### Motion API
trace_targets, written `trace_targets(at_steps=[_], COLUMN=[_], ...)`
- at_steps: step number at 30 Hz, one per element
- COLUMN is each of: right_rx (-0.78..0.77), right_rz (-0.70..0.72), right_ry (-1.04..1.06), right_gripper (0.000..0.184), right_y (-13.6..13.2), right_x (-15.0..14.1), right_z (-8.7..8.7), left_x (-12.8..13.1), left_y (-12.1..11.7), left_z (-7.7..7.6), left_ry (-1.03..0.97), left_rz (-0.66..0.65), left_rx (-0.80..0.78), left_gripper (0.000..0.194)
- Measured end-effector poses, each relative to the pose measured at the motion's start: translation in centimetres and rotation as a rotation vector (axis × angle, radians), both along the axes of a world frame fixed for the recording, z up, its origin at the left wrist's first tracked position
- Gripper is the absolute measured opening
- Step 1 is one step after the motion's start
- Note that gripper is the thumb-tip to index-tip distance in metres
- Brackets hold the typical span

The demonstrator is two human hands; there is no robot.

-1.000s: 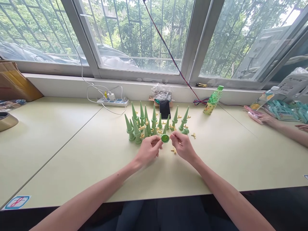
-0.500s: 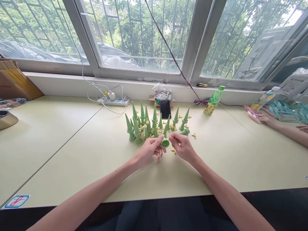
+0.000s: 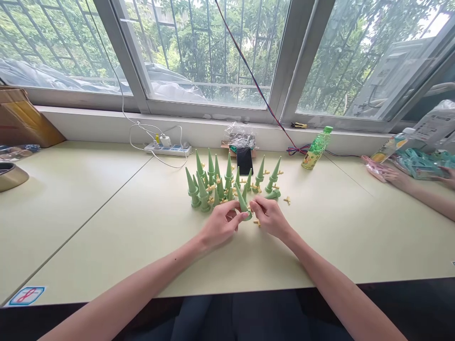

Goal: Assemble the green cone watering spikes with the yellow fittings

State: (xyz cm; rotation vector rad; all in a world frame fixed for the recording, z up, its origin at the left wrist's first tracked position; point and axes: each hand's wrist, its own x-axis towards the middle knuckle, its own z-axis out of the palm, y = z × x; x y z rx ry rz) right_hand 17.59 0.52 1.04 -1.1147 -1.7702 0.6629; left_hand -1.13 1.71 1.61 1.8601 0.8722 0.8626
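Barred windows (image 3: 213, 52) run along the back of the room, above a pale worktop (image 3: 124, 237). A power strip (image 3: 168, 150) lies at the rear left, and a green-capped bottle (image 3: 315, 150) stands at the rear right. Nearer the centre, upright green cones (image 3: 203, 194) are clustered, with small yellow fittings (image 3: 287, 201) on and around them; a dark phone (image 3: 245, 161) is positioned behind. From where I stand, the held green spike (image 3: 242, 199) is located at the front edge of the cluster, tip up and tilted. The left hand (image 3: 221, 225) has its grip closed on this part, thumb across the lower end. The right hand (image 3: 270, 217) is at the opposite side, fingers bent inward beside the base; I cannot tell whether its grip contains anything. At far right, a co-worker's hand (image 3: 397, 179) touches a pink item (image 3: 374, 169).
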Motion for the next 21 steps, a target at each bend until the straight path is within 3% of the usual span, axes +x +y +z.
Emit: trace_targets(at_steps=[5, 10, 14, 21], right_rx=[0.004, 0.009, 0.039, 0.049], right_rz=[-0.004, -0.024, -0.070, -0.163], right_ry=[-0.032, -0.037, 0.000, 0.082], right_gripper=[0.040, 0.039, 0.037, 0.034], right_y=[-0.1, -0.1, 0.0, 0.1], right_x=[-0.1, -0.2, -0.3, 0.0], right_z=[0.0, 0.1, 0.1, 0.3], left_x=[0.1, 0.1, 0.3, 0.4], left_y=[0.3, 0.1, -0.1, 0.0], left_z=[-1.0, -1.0, -0.3, 0.6], left_ry=[0.055, 0.082, 0.060, -0.095], left_rz=[0.062, 0.069, 0.136, 0.141], left_rx=[0.305, 0.370, 0.289, -0.089], left_gripper=[0.024, 0.015, 0.015, 0.032])
